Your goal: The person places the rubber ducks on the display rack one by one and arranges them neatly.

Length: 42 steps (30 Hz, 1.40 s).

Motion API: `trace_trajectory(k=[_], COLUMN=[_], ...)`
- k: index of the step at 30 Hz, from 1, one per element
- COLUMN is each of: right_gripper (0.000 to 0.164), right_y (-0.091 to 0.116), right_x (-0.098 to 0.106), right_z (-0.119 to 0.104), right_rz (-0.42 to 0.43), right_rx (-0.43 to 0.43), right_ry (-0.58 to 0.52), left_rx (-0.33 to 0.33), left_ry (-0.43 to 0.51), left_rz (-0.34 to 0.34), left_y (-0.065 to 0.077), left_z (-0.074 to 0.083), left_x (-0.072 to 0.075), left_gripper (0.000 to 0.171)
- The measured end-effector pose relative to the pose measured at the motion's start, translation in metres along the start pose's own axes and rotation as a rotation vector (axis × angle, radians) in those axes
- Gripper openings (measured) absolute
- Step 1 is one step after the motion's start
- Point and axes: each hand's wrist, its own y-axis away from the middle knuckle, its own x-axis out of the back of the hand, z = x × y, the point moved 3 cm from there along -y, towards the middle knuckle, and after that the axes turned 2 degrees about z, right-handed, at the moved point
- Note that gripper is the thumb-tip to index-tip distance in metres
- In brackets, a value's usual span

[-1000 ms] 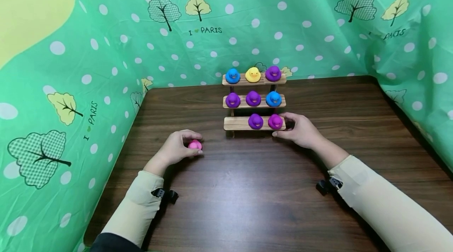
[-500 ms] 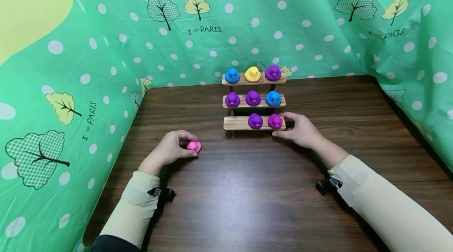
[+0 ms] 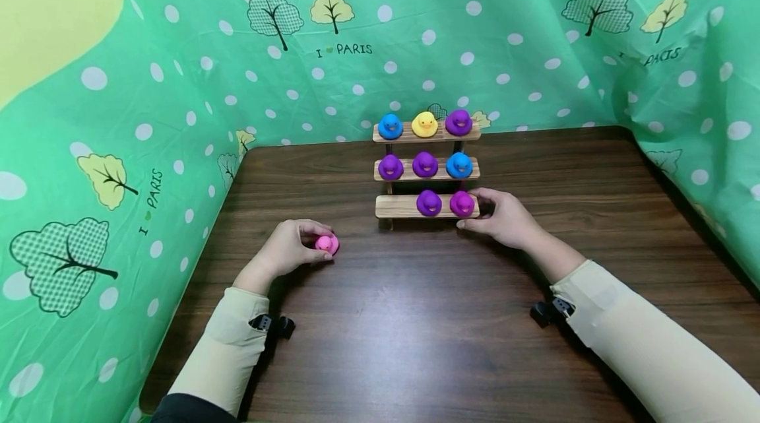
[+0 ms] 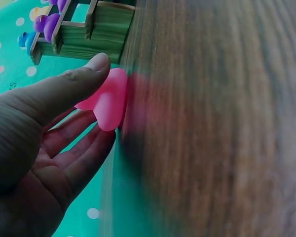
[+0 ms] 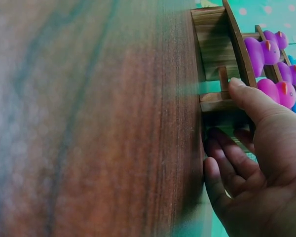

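In the head view, my left hand holds a pink rubber duck down at the tabletop, left of a three-step wooden display stand. The left wrist view has the thumb on one side of the pink duck and the fingertips on the other. My right hand grips the right end of the stand's lowest shelf, its thumb on the front edge. Beside that hand sits a magenta duck, with a purple duck to its left; the shelf's left part is bare.
The middle shelf carries two purple ducks and a blue duck. On the top shelf are a blue duck, a yellow duck and a purple duck. A green dotted cloth hangs behind the dark wooden table.
My left hand has shifted slightly left, and the pink duck has turned so that its face shows. My right hand and the stand have stayed put.
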Motion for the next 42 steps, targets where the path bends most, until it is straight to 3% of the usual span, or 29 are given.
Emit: trace_trajectory(k=[11,19,35,42], right_gripper=[0.059,0.059,0.060,0.059], right_y=[0.000,0.000,-0.001,0.000], right_x=[0.000,0.000,0.000,0.000], right_z=[0.000,-0.002,-0.001,-0.001], right_rz=[0.019,0.006,0.001,-0.003], right_rx=[0.005,0.009,0.008,0.011], right_ry=[0.007,0.007,0.004,0.000], left_rx=[-0.056,-0.034,-0.062,-0.080], left_ry=[-0.039,0.033,0.041,0.130], left_rz=[0.054,0.075,0.146,0.176], left_y=[-0.001,-0.003,-0.009,-0.013], left_z=[0.003,0.003,0.019,0.026], left_x=[0.000,-0.001,-0.008,-0.012], left_gripper=[0.040,0.042,0.037,0.040])
